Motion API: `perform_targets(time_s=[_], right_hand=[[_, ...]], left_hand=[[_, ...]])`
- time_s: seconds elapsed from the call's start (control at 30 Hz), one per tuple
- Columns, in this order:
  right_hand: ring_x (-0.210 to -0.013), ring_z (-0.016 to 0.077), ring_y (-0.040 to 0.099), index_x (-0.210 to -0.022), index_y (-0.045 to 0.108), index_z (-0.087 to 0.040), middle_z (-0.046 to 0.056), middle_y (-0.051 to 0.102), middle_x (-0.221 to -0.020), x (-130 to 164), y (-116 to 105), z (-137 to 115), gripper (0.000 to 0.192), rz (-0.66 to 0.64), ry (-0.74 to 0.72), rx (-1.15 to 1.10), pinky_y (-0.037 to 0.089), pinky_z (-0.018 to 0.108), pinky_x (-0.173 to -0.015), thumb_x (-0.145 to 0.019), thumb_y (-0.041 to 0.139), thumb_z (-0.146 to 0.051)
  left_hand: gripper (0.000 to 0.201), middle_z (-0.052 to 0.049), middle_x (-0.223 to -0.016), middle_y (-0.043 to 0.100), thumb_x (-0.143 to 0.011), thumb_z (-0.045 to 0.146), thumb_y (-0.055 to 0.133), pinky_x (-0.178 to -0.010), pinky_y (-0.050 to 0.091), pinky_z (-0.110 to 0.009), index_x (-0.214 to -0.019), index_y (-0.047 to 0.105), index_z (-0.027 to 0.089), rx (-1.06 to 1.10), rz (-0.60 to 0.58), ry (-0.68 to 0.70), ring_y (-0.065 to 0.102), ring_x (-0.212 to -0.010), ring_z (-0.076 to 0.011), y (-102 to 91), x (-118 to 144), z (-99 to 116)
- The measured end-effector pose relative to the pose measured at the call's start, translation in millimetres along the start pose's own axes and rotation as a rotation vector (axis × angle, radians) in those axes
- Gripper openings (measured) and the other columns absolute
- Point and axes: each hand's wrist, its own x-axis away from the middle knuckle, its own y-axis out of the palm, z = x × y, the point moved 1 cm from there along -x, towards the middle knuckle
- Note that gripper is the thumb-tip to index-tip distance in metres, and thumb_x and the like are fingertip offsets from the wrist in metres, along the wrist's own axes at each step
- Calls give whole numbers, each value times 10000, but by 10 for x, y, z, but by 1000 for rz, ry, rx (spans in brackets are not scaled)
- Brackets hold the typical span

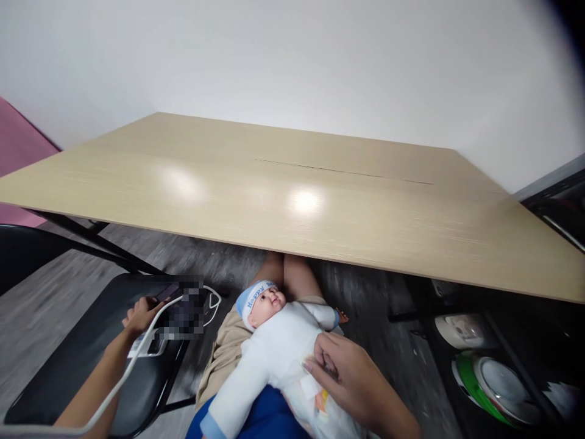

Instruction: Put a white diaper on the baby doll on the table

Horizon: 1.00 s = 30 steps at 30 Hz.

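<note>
A baby doll (278, 347) in a white long-sleeved top and a blue-and-white hat lies face up across the wearer's lap. Around its lower body is a white diaper (329, 408) with a small orange-and-yellow print. My right hand (345, 372) is closed in a pinch at the diaper's upper front edge, where the top ends; its fingertips are partly hidden. Off to the left, my left hand (141, 315) is over a black chair seat, fingers apart, beside a dark device (165, 294). Blurred blocks cover much of that device.
A light wooden table (283, 201) stands ahead, its near edge above the knees. A white cable (137, 360) runs past my left forearm over the black chair (77, 360). At the lower right, a dark shelf holds a green-rimmed container (479, 387) and a whitish container (461, 329).
</note>
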Motion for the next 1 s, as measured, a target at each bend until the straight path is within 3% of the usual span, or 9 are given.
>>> perform_targets(time_s=[0.23, 0.57, 1.0], right_hand=[[-859, 113, 517, -942, 608, -158, 39, 639, -939, 20, -21, -33, 418, -38, 82, -8, 282, 246, -759, -1056, 526, -552], [-808, 129, 505, -890, 561, -170, 53, 621, -887, -13, -28, 9, 436, -29, 105, -26, 285, 279, -740, -1042, 534, -577], [-794, 118, 506, -889, 592, -151, 55, 633, -894, 8, -12, -10, 456, 12, 80, 28, 270, 262, -734, -1059, 523, -569]], left_hand=[[1168, -360, -1508, 541, -689, 1066, 217, -1066, 358, -737, -1252, 647, 138, 46, 37, 24, 472, -1476, -620, 54, -54, -60], [1201, -309, -1593, 501, -645, 1084, 380, -1193, 359, -734, -1329, 633, 129, 27, -7, 6, 433, -1521, -611, 4, -24, -24], [1184, -359, -1539, 537, -661, 1093, 376, -1068, 390, -748, -1247, 681, 110, 54, 49, 56, 448, -1507, -637, 68, -87, -100]])
